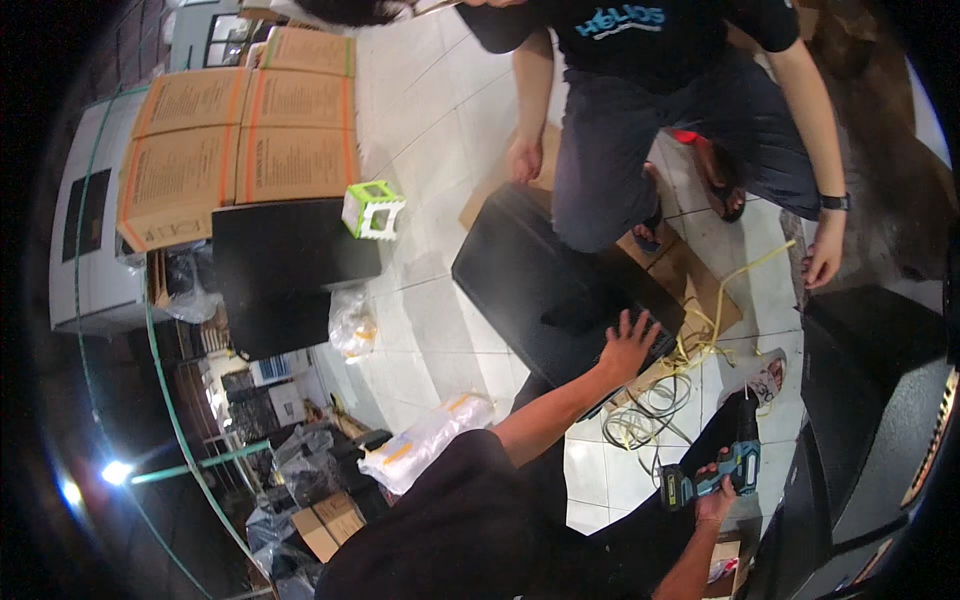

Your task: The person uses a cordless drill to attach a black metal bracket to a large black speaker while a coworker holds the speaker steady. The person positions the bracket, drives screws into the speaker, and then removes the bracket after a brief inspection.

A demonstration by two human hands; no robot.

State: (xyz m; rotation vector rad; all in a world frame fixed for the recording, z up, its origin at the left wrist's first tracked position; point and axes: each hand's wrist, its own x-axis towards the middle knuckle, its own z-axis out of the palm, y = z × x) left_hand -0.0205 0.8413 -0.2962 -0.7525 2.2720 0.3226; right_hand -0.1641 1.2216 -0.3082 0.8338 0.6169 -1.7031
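Note:
My left hand (628, 347) lies with spread fingers on the near right end of a large black cabinet (540, 270), which looks like a speaker box. Lower right, my right hand (716, 488) is wrapped round the grip of a teal and black cordless drill (738, 466). The drill's nose points away from me, above my dark trouser leg. Yellow strapping and a coiled dark cable (650, 412) lie on the floor beside the cabinet. Flattened cardboard (725, 305) shows under and beside it.
A person in a black shirt (640, 40) kneels across the cabinet, one hand near its far corner. Stacked brown cartons (300, 95), a black panel (290, 250) and a green-white stool (374, 210) stand at left. More black cabinets (870, 350) line the right. Plastic wrap (425, 440) lies near my left arm.

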